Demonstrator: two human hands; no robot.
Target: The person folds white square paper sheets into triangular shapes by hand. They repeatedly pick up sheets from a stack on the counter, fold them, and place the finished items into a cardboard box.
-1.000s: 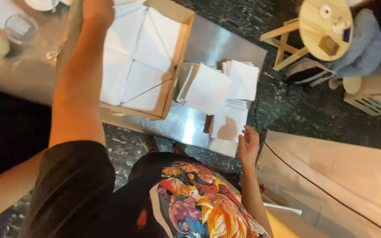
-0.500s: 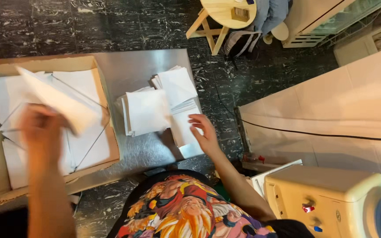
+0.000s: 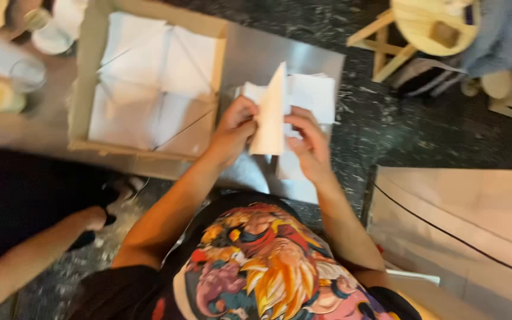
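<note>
Left hand (image 3: 232,131) and right hand (image 3: 308,142) pinching one folded white paper sheet (image 3: 271,115) above steel bench (image 3: 280,59); crease likely crooked if edges slip.

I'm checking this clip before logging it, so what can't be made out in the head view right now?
- Stack of white sheets: its middle is hidden behind the folded white sheet, left hand and right hand.
- Clear glass and cups at top left: blurred, cut by the edge.
- Wooden stool: cut off by the top edge.
</note>
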